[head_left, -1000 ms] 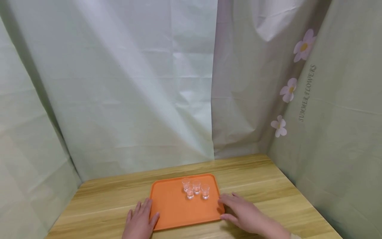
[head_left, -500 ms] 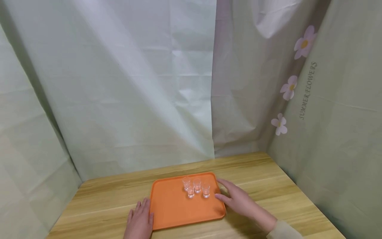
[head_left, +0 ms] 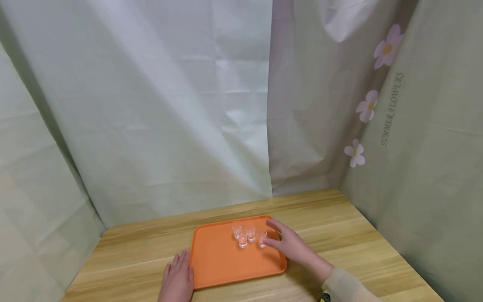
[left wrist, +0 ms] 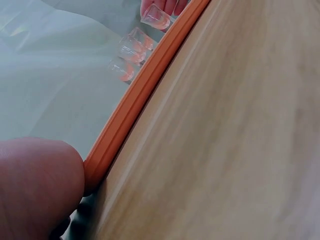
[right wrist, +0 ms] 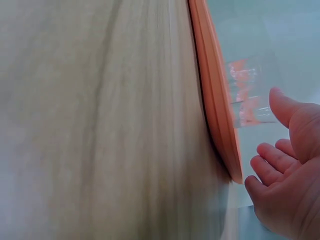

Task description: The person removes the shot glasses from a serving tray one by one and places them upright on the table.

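Left hand (head_left: pixel 175 277): fingers straight, nothing gripped, thumb against edge of orange tray (head_left: pixel 222 264). Right hand (head_left: pixel 289 244): thumb and fingers well parted, apparently holding nothing, at nearest glass (head_left: pixel 260 237) on tray; contact unclear. Three other glasses (head_left: pixel 242 240) beyond, toward left hand. Step looks like lining up grasp; next move calls for light pinch, neighbours undisturbed.

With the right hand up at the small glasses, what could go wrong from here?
The four small glasses stand close together, so the right hand, open beside the rightmost glass, might bump it into a neighbour or tip it.

Their clear walls blend into the background in the right wrist view, so the grasp could be misjudged.

The left hand lies at the left edge of the tray; a nudge there might shake the glasses.
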`<action>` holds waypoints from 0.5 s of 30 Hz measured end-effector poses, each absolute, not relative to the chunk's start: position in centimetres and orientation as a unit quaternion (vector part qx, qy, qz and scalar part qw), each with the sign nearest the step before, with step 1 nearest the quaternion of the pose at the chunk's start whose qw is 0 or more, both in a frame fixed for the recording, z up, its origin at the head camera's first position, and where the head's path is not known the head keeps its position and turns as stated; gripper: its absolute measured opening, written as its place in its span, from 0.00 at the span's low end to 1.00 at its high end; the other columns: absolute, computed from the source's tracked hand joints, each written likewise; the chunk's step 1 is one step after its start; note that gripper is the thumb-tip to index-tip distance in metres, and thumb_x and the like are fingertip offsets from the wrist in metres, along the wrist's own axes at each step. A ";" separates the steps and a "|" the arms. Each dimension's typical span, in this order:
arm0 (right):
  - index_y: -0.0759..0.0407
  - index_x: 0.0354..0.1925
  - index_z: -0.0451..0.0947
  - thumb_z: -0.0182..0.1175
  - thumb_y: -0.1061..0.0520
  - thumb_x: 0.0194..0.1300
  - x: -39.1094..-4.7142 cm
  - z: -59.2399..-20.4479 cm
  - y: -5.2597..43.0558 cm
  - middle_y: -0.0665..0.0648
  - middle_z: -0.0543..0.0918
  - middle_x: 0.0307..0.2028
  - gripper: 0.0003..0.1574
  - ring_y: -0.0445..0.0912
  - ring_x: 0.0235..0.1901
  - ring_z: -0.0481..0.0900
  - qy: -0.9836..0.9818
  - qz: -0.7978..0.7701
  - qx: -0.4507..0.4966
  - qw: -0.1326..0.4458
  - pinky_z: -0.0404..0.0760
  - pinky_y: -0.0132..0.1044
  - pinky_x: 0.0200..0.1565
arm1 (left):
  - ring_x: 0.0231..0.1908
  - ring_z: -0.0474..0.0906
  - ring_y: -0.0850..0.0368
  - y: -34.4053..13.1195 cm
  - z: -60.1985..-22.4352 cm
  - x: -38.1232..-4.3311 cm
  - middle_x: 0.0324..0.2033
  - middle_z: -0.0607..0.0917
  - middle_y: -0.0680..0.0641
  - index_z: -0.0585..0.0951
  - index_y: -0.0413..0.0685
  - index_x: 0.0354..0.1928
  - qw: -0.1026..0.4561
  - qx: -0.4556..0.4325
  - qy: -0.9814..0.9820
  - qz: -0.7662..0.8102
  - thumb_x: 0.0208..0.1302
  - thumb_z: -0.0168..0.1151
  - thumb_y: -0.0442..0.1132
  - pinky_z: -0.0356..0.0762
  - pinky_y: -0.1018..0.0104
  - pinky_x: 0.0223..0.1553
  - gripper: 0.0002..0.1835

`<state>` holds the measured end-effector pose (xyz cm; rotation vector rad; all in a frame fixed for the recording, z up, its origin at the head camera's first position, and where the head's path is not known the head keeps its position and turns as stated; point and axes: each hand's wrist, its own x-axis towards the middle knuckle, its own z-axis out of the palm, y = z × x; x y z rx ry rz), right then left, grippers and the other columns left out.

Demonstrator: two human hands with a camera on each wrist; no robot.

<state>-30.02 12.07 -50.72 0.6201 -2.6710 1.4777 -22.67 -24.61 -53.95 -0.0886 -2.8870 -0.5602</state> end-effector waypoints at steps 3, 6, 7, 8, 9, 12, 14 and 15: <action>0.59 0.74 0.63 0.68 0.43 0.66 -30.3 -50.8 11.8 0.59 0.73 0.68 0.47 0.58 0.69 0.68 -0.853 0.484 0.194 0.012 0.65 0.57 0.68 | 0.70 0.58 0.27 -24.4 -53.9 -22.7 0.67 0.69 0.26 0.67 0.25 0.69 0.105 -0.030 -0.976 -0.187 0.74 0.53 0.35 0.49 0.30 0.68 0.27; 0.61 0.73 0.65 0.69 0.45 0.65 -30.6 -50.8 11.6 0.60 0.76 0.65 0.46 0.57 0.66 0.72 -0.852 0.487 0.191 0.016 0.68 0.57 0.67 | 0.69 0.59 0.27 -24.3 -53.7 -22.6 0.67 0.69 0.26 0.67 0.25 0.69 0.116 -0.035 -0.975 -0.186 0.73 0.53 0.35 0.49 0.30 0.68 0.27; 0.61 0.73 0.66 0.70 0.45 0.65 -30.7 -50.8 11.5 0.60 0.77 0.64 0.46 0.57 0.65 0.73 -0.852 0.487 0.191 0.018 0.69 0.57 0.66 | 0.69 0.59 0.27 -24.3 -53.6 -22.6 0.67 0.69 0.26 0.67 0.25 0.69 0.120 -0.037 -0.974 -0.188 0.73 0.53 0.35 0.49 0.30 0.68 0.27; 0.62 0.72 0.67 0.70 0.45 0.65 -30.7 -50.8 11.4 0.60 0.78 0.63 0.45 0.57 0.64 0.75 -0.853 0.486 0.191 0.022 0.70 0.57 0.65 | 0.69 0.59 0.27 -24.3 -53.5 -22.5 0.67 0.69 0.26 0.67 0.25 0.69 0.123 -0.039 -0.974 -0.187 0.74 0.52 0.35 0.49 0.30 0.68 0.27; 0.61 0.71 0.68 0.70 0.45 0.64 -30.8 -50.8 11.4 0.59 0.79 0.63 0.44 0.56 0.63 0.76 -0.854 0.484 0.190 0.022 0.71 0.56 0.65 | 0.69 0.59 0.27 -24.3 -53.5 -22.5 0.67 0.69 0.26 0.67 0.25 0.69 0.125 -0.039 -0.973 -0.188 0.74 0.52 0.35 0.49 0.30 0.68 0.27; 0.59 0.68 0.72 0.71 0.44 0.63 -30.8 -50.9 11.2 0.58 0.81 0.60 0.41 0.54 0.61 0.77 -0.858 0.477 0.188 0.025 0.73 0.55 0.63 | 0.69 0.59 0.27 -24.3 -53.4 -22.4 0.67 0.68 0.26 0.66 0.25 0.69 0.119 -0.038 -0.974 -0.189 0.74 0.52 0.35 0.49 0.30 0.68 0.27; 0.58 0.66 0.75 0.71 0.44 0.62 -30.8 -51.0 11.1 0.57 0.81 0.59 0.39 0.54 0.60 0.78 -0.862 0.471 0.186 0.024 0.74 0.54 0.62 | 0.70 0.58 0.27 -24.3 -53.4 -22.4 0.67 0.68 0.26 0.66 0.25 0.69 0.113 -0.036 -0.975 -0.190 0.74 0.51 0.35 0.48 0.30 0.68 0.27; 0.58 0.65 0.75 0.72 0.44 0.62 -30.8 -51.0 11.1 0.56 0.82 0.59 0.38 0.53 0.59 0.78 -0.863 0.470 0.184 0.022 0.75 0.54 0.62 | 0.70 0.58 0.27 -24.3 -53.5 -22.4 0.67 0.68 0.26 0.66 0.26 0.69 0.110 -0.034 -0.975 -0.190 0.74 0.51 0.35 0.48 0.30 0.68 0.27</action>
